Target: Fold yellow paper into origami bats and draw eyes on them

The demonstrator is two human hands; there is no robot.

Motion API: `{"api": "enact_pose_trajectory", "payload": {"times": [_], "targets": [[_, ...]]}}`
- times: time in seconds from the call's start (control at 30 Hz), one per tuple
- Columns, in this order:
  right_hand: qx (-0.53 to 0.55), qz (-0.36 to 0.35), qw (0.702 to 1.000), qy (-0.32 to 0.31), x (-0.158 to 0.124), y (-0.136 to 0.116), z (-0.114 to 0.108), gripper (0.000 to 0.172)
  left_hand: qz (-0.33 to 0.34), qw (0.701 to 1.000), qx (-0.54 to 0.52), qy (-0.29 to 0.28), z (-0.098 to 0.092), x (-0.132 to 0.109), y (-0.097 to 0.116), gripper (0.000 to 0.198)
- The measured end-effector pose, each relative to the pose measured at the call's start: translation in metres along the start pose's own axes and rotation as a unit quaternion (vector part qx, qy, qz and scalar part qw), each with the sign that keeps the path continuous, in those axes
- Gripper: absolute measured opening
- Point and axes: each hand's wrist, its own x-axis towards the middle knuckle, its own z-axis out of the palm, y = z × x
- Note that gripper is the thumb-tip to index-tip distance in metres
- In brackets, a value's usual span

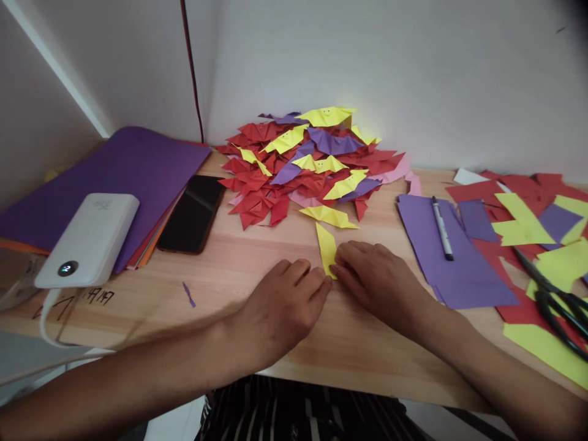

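Observation:
A folded strip of yellow paper (pixel 326 244) lies on the wooden table between my hands. My left hand (pixel 294 300) is closed, its fingertips curled down at the paper's near end. From the other side, my right hand (pixel 374 275) is closed with its thumb and fingers pressed on the paper's right edge. Part of the paper's lower end is hidden by the fingers. Just beyond it sits a folded yellow paper bat shape (pixel 328 215), at the front of a heap of red, purple, pink and yellow folded paper pieces (pixel 298 162), some with small drawn faces.
On the left are purple sheets (pixel 138 165), a white power bank (pixel 89 239) with a cable, and a black phone (pixel 193 214). A purple scrap (pixel 188 295) lies nearby. To the right are purple paper (pixel 459 275), a marker (pixel 441 229), coloured offcuts (pixel 523 223) and black scissors (pixel 558 306).

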Motion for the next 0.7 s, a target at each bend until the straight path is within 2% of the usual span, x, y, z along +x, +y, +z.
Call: {"api": "enact_pose_trajectory", "payload": {"times": [0.37, 0.7], "targets": [[-0.057, 0.007, 0.998, 0.015, -0.0007, -0.0019, 0.0059, 0.018, -0.003, 0.999, 0.029, -0.02, 0.0041, -0.0017, 0.0018, 0.021], [-0.045, 0.027, 0.998, 0.038, -0.0009, -0.0015, 0.0068, 0.02, 0.024, 0.998, 0.051, -0.012, 0.0048, -0.0026, 0.0043, 0.028]]}}
